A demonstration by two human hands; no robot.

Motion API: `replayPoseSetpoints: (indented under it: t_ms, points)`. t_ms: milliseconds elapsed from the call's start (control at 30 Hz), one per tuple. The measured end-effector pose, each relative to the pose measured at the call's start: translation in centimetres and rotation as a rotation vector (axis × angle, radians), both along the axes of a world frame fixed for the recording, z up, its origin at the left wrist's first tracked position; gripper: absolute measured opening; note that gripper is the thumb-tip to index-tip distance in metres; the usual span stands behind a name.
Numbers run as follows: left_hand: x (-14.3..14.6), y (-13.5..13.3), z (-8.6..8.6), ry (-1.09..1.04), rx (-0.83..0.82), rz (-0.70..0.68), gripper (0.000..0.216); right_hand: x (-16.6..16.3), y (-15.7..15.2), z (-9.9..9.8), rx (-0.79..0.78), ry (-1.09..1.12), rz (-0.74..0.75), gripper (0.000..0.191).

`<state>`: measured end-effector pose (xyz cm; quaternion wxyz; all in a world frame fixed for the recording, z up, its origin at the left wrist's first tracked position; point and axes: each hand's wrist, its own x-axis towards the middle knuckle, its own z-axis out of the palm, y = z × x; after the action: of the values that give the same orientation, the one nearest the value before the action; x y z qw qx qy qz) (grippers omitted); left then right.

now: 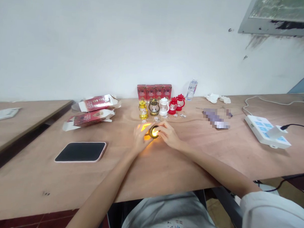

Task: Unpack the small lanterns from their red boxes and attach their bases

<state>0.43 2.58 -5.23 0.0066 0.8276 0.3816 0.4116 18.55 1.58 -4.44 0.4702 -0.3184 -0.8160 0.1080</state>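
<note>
A small lantern point(151, 133), dark bronze and glowing yellow-orange, lies tipped between my hands, with a round end facing me. My left hand point(140, 137) is closed around its left side. The fingers of my right hand point(170, 135) are bent and pressed together at the lit round end; whether they pinch a small part there is hidden. Just beyond my hands stand a gold lantern point(143, 110), a bronze lantern point(154, 107), a white lantern point(163, 107) and two red lanterns point(172, 106), all upright. Little white scraps point(182, 115) lie near them.
Several red boxes point(150, 92) stand against the wall, with a clear bottle point(192, 90) to their right. Opened red cartons point(93, 118) and a phone point(81, 152) are at left. On the right lie crumpled tissues point(213, 98), a blurred-out item point(215, 118) and a power strip point(264, 130) with cables.
</note>
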Motion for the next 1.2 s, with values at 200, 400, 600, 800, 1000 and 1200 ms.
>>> replayPoseSetpoints:
  t_ms: [200,400,600,800,1000,1200]
  points:
    - [0.0,-0.1,0.5,-0.002,-0.003,-0.010,0.050,0.5,0.0,-0.2,-0.092,0.172,0.027,0.014]
    - [-0.5,0.2,0.6,0.092,0.006,0.046,0.052,3.3,0.6,-2.1,-0.217,-0.109,-0.125,0.017]
    - [-0.4,0.2,0.5,0.123,-0.020,0.057,0.052,4.0,0.6,-2.4,-0.131,-0.245,-0.078,0.007]
    - [-0.1,0.1,0.4,0.127,-0.018,0.033,0.050,2.3,-1.0,-1.3,-0.266,0.120,-0.112,0.013]
    - [0.4,-0.3,0.4,0.242,0.002,-0.011,0.051,1.5,-2.2,-0.8,-0.037,0.109,-0.166,0.015]
    - [0.6,-0.6,0.5,0.240,0.017,0.006,0.053,1.6,-2.3,-1.3,0.172,-0.063,-0.161,0.035]
